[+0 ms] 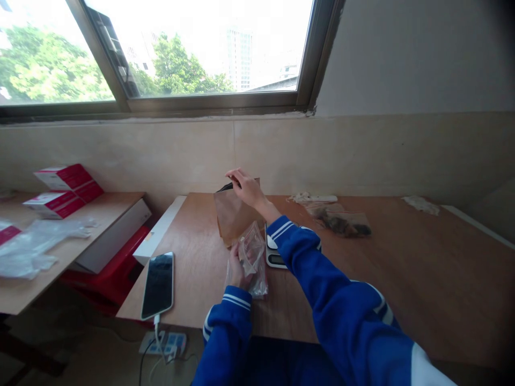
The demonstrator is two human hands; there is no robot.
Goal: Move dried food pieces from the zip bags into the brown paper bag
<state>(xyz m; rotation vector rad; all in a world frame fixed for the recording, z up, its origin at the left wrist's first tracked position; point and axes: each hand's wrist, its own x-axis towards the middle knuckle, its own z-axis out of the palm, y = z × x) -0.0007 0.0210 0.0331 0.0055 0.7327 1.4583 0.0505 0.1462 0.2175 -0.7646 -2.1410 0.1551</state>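
My left hand (238, 271) is closed round a clear plastic bag (253, 249), low over the front of the table. Just beyond it stands a brown paper bag (231, 214), with something black showing at its open top. Above that opening is my right hand (247, 188), fingers bent together; a small dark bit shows between them, too small to name. A white device with a small display, like a scale (276, 260), sits beside the plastic bag, partly covered by my right sleeve.
A clear bag with dark contents (341, 222) lies to the right, white cloth-like pieces (420, 205) farther off. At the left are a charging phone (158, 285), a power strip (164, 343) below, and a side table with red-and-white boxes (70, 190) and plastic bags (44, 244).
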